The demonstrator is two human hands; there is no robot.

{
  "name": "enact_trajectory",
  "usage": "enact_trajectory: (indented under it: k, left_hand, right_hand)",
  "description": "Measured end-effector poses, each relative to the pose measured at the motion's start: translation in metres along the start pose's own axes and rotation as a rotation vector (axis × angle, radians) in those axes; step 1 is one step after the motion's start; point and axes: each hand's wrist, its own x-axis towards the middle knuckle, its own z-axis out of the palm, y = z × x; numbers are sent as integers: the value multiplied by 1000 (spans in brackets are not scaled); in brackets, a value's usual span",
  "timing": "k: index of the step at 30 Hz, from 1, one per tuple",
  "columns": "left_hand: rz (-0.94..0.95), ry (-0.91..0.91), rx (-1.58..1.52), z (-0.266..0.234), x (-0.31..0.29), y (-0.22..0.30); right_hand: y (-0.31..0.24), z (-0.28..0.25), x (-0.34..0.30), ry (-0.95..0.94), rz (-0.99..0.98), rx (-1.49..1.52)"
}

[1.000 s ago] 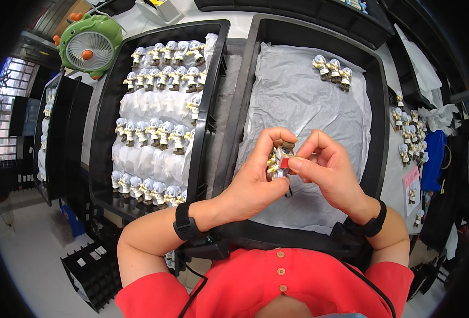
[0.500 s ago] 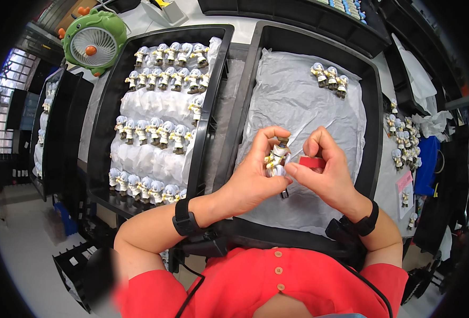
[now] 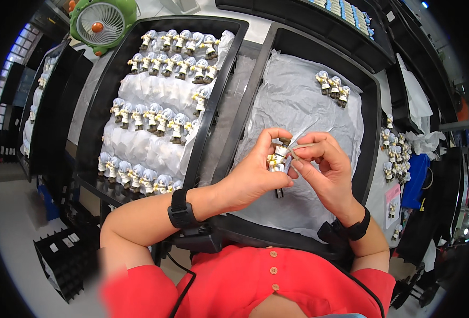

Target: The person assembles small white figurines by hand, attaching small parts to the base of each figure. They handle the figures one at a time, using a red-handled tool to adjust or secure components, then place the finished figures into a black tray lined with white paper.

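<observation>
Over the right-hand tray, my left hand (image 3: 255, 172) is closed round a small figurine (image 3: 278, 155) with pale hair and a white outfit. Its dark boots point away from me and its head towards me. My right hand (image 3: 328, 165) pinches a thin grey-brown strip (image 3: 301, 146) between thumb and fingers, its tip right at the figurine's side. What the strip is made of I cannot make out. A small dark object (image 3: 280, 192) shows below my left hand, partly hidden. Three similar figurines (image 3: 333, 88) lie at the tray's far right.
The right tray (image 3: 373, 153) is black and lined with crinkled white paper. Left of it, another black tray (image 3: 225, 79) holds rows of figurines on white wrap. A green fan (image 3: 101, 25) stands far left. More figurines (image 3: 397, 153) and a blue object (image 3: 416, 180) lie right.
My right hand has turned its piece: a red face showed before, a thin grey-brown edge shows now. Its fingers have moved closer to the figurine. My view has shifted slightly.
</observation>
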Motion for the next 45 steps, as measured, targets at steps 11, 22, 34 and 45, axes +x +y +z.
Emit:
enact_trajectory:
  k: [11, 22, 34, 45]
  left_hand:
    - [-37, 24, 95, 0, -2, -4]
    - [-8, 6, 185, 1, -3, -8]
    - [-35, -35, 249, 0, -3, -6]
    - [-3, -31, 320, 0, -2, -8]
  right_hand:
    - [2, 4, -4, 47, -153, -358]
    - [6, 8, -5, 65, -225, -395]
    - [4, 7, -5, 61, -228, -439]
    - [5, 10, -5, 67, -228, -408]
